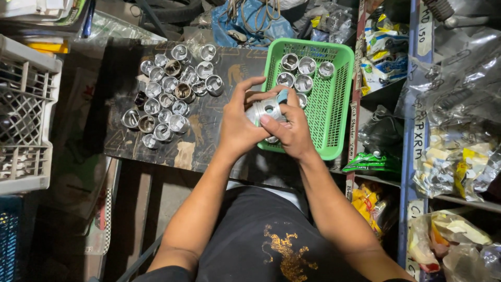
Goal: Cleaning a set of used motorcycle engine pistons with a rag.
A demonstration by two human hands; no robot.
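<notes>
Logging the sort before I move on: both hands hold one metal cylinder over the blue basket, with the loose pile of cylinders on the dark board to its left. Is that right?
Not quite: the basket is green, not blue, as the head view shows. The rest stands: the left hand and right hand hold one metal cylinder over it, and the loose pile of cylinders lies on the dark board to its left.

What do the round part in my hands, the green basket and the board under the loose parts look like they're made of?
Round part: probably bare metal, silvery with bright glints.
Green basket: looks like moulded plastic, uniform colour, slotted walls.
Board: dark, worn sheet, maybe coated plywood or cardboard; pale scuffed patches show, so I can't tell.
</notes>
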